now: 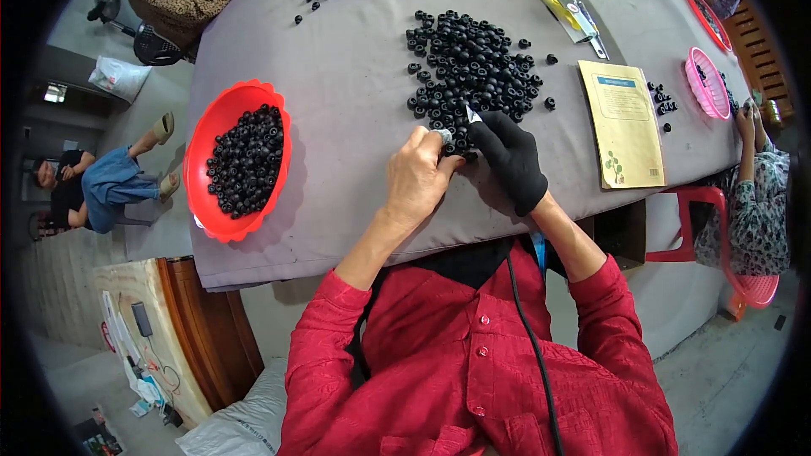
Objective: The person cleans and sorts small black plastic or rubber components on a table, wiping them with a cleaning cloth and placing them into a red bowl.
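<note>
A heap of small black round parts with holes (473,59) lies on the cloth-covered table in front of me. My left hand (416,176), bare with a pale wrap on one finger, is closed at the near edge of the heap. A small black round part (450,149) shows at its fingertips, partly hidden. My right hand (514,162) wears a black glove and is closed close beside the left. From its fingers a short pointed blade (472,115) sticks out over the heap; its handle is hidden.
A red scalloped basin (196,171) of black parts stands at left. To the right lie a yellow booklet (621,122) and a packaged cutter (579,21); beyond are a pink basket (708,84) and red tray (708,20). Other people sit around the table.
</note>
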Available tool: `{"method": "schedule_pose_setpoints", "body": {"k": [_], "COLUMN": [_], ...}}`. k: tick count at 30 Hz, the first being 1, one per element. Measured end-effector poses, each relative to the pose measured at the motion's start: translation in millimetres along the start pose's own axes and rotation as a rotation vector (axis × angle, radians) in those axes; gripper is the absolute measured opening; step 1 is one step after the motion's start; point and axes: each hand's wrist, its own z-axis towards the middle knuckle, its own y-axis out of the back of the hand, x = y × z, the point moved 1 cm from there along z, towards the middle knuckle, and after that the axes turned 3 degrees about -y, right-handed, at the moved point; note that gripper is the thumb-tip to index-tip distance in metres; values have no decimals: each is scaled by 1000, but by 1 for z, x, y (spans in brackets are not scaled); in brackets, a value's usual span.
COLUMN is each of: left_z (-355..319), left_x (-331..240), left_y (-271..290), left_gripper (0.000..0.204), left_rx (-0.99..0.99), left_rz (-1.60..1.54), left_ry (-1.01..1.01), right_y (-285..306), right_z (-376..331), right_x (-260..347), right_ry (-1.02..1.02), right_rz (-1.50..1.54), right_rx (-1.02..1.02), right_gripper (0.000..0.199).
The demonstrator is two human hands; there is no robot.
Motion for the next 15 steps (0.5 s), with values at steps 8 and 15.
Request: {"method": "schedule_pose_setpoints", "body": {"k": [8, 15], "left_z": [8, 11], "left_x": [12, 16], "left_y": [3, 1], "left_gripper": [14, 12], "left_rx": [-12, 248], "left_rz": [114, -909], "left_ry": [-227, 316], "right_y": [-2, -3], "right_z": [-1, 3], "right_x": [0, 4], "right_ry": [-520, -815], "right_rz": [443, 648], "right_rx": [131, 76], "right_gripper": [17, 22]}}
